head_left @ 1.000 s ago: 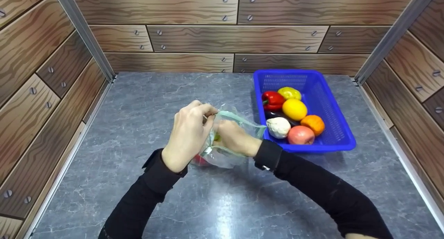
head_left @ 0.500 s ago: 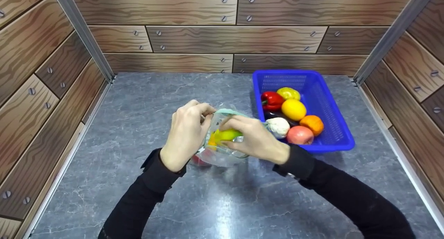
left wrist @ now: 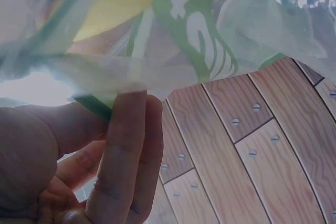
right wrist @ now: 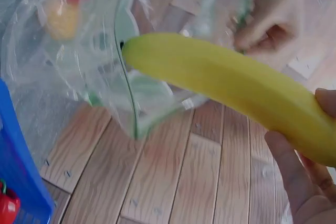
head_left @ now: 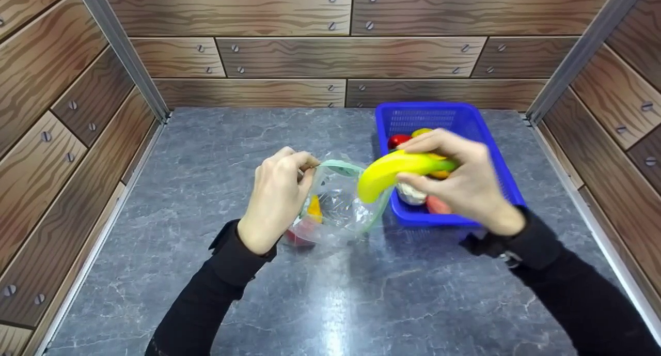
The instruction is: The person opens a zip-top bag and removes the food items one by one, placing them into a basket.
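My left hand [head_left: 279, 198] pinches the green-edged rim of a clear zip bag [head_left: 343, 227], whose mouth gapes open. In the left wrist view, thumb and fingers meet at the green strip of the bag [left wrist: 194, 30]. A yellow-orange piece and a red item [head_left: 300, 234] show through the bag's left side. My right hand [head_left: 459, 178] grips a yellow banana [head_left: 390, 172] near its greenish end, above the basket's left side. The banana's other end overlaps the bag's right rim in the head view. Across the right wrist view the banana [right wrist: 220, 72] points toward the bag.
A blue plastic basket [head_left: 508, 178] stands to the right, partly behind my right hand. In it lie a red pepper [head_left: 398, 140], a white vegetable [head_left: 411, 195], a pinkish round fruit [head_left: 438, 206] and other produce. Wood-patterned walls [head_left: 284, 56] enclose the grey tabletop [head_left: 232, 134].
My right hand has come up out of the bag and moved right, bringing the banana with it. My left hand keeps its hold on the bag's rim, nearly still.
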A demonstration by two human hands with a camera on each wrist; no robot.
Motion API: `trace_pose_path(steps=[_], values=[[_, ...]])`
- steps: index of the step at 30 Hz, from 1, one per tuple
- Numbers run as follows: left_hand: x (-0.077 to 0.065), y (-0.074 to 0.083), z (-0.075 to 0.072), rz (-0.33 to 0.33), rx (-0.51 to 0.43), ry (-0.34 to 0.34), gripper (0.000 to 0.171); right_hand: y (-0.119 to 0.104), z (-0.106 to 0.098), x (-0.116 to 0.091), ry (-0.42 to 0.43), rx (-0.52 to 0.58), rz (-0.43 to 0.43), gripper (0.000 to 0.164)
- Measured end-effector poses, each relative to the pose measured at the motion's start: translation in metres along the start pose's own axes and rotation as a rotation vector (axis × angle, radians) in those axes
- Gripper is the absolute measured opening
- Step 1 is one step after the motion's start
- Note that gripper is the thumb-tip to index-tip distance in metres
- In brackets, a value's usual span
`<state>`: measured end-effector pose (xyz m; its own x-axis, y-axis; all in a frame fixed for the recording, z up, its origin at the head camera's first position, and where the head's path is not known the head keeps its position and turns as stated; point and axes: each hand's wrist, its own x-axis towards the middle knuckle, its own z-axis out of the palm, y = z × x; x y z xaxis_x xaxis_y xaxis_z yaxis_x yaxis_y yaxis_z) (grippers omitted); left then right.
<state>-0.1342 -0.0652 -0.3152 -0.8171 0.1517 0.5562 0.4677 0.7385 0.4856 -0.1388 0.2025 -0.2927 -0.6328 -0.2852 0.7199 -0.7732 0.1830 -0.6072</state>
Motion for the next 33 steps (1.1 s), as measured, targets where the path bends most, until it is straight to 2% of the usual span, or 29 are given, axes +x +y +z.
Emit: trace_pose_path(steps=[6, 10, 13, 17, 19, 21, 25, 30, 33], values=[[0.000, 0.000, 0.000, 0.003, 0.003, 0.004, 0.009, -0.013, -0.035, 0.005, 0.132, -0.005, 0.129, 0.032], [0.001, 0.000, 0.000, -0.001, 0.004, 0.000, 0.009, -0.003, -0.056, 0.006, 0.211, -0.004, 0.181, 0.030], [0.001, 0.000, 0.000, -0.006, 0.006, -0.005, 0.009, 0.011, -0.072, 0.008, 0.229, -0.067, 0.265, 0.030], [0.001, 0.000, 0.000, -0.006, 0.004, -0.013, 0.010, 0.045, -0.092, 0.006, 0.168, -0.199, 0.437, 0.033], [0.001, 0.000, 0.000, -0.004, 0.001, -0.015, 0.010, 0.067, -0.098, 0.001, 0.132, -0.198, 0.512, 0.035], [0.001, 0.000, 0.001, -0.001, -0.003, -0.015, 0.010, 0.088, -0.101, -0.005, 0.109, -0.140, 0.588, 0.035], [0.001, 0.000, 0.001, -0.001, -0.009, -0.021, 0.010, 0.117, -0.097, -0.019, 0.086, -0.051, 0.708, 0.036], [0.001, 0.000, 0.001, -0.007, -0.005, -0.028, 0.010, 0.140, -0.085, -0.033, 0.030, -0.074, 0.832, 0.043], [0.001, 0.000, 0.001, -0.008, 0.000, -0.028, 0.010, 0.149, -0.079, -0.039, 0.000, -0.078, 0.876, 0.047]])
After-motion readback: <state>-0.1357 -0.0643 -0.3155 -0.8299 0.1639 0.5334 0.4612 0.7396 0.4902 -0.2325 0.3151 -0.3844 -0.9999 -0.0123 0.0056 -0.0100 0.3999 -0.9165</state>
